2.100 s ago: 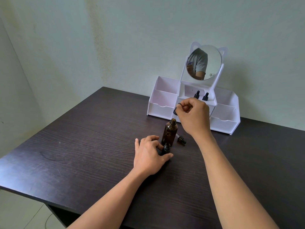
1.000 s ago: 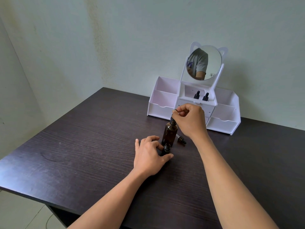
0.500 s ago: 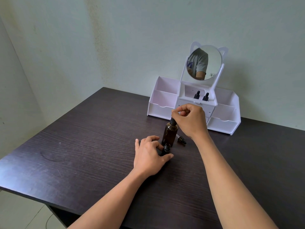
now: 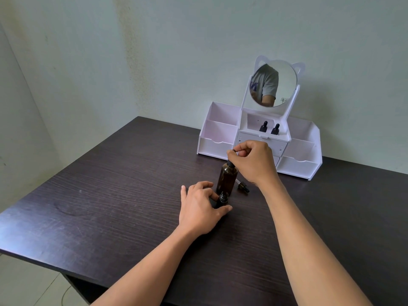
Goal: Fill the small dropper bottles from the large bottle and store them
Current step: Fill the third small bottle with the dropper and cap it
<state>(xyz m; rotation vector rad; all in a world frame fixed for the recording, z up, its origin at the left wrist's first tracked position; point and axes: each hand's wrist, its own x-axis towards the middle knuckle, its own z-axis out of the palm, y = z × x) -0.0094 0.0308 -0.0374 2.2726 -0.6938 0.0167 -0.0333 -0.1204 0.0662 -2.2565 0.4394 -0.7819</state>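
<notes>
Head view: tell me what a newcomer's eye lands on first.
The two hands at the table's centre: the right hand pinches a dropper at the mouth of the large amber bottle, while the left hand steadies a small open bottle just in front of it. Behind stands a white organizer with a cat-eared mirror and two capped dropper bottles.

A large amber bottle (image 4: 227,178) stands upright on the counter (image 4: 110,195), a dropper in its neck. Just before it stands a small open bottle (image 4: 222,198); two capped ones (image 4: 269,128) sit in the organizer (image 4: 217,138).
</notes>
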